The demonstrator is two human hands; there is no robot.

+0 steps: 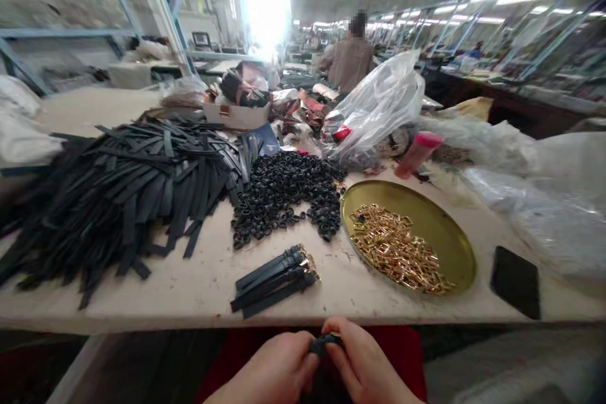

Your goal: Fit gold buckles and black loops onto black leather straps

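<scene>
Pale worktable (189, 293), left hand (279, 363) and right hand (362, 360) pinching a dark piece (322, 343) at its front edge, buckled straps (272, 284) near that edge, gold buckles (395, 249) in a tray (440, 233)

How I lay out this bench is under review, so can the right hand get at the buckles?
Probably yes: the buckles lie in the open tray and nothing visible blocks the right hand, though its grip on a dark strap may need freeing first.
</scene>
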